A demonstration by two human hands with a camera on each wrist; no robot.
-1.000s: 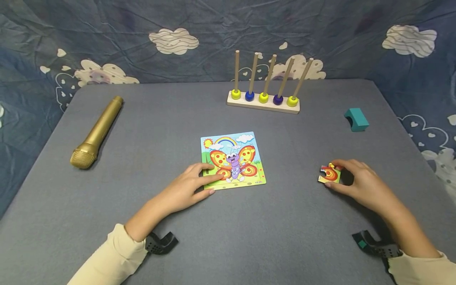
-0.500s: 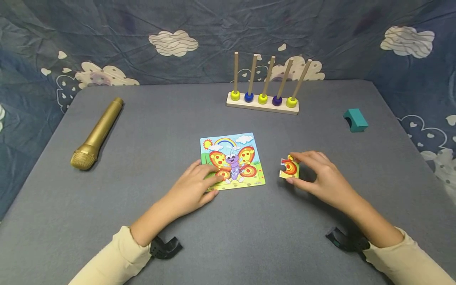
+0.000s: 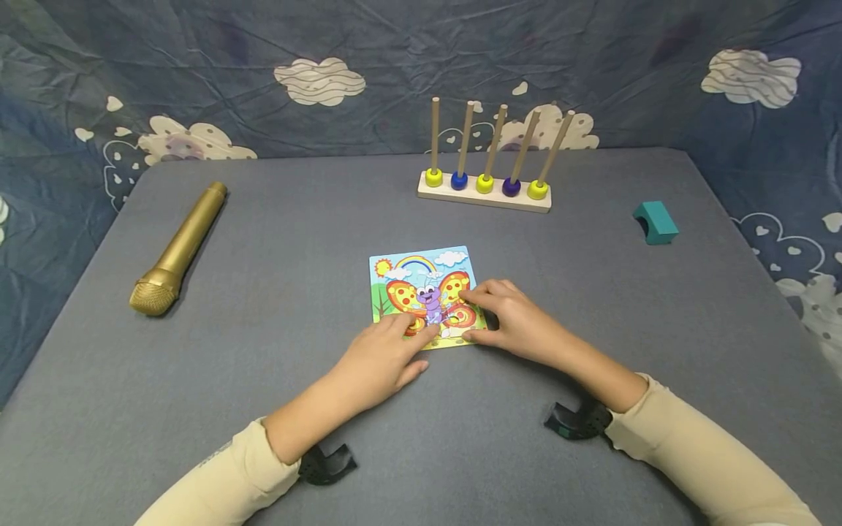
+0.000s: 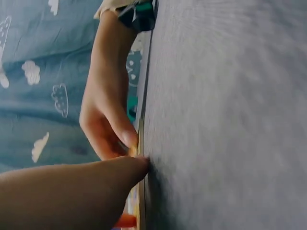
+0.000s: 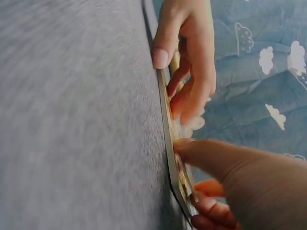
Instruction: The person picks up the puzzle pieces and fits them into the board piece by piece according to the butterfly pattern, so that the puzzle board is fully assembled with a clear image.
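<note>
A square butterfly jigsaw puzzle (image 3: 454,258) lies flat at the middle of the table. My right hand (image 3: 516,320) pinches a jigsaw piece (image 3: 462,317) with a red and yellow swirl between thumb and fingers. That piece is over the lower right part of the picture, slightly tilted against the board in the right wrist view. My left hand (image 3: 376,359) rests its fingers on the lower left of the puzzle, covering that corner. In the right wrist view, the left thumb (image 5: 161,56) sits at the board's near edge.
A gold microphone (image 3: 180,245) lies at the left. Behind the puzzle stands a wooden peg stand (image 3: 484,194) with upright rods and coloured beads. A teal arch block (image 3: 658,222) is at the right. Patterned blue fabric (image 3: 395,44) hangs behind the table.
My right hand has carried the jigsaw piece leftward from the right side of the table onto the puzzle. The left hand has shifted slightly right across the board's lower edge.
</note>
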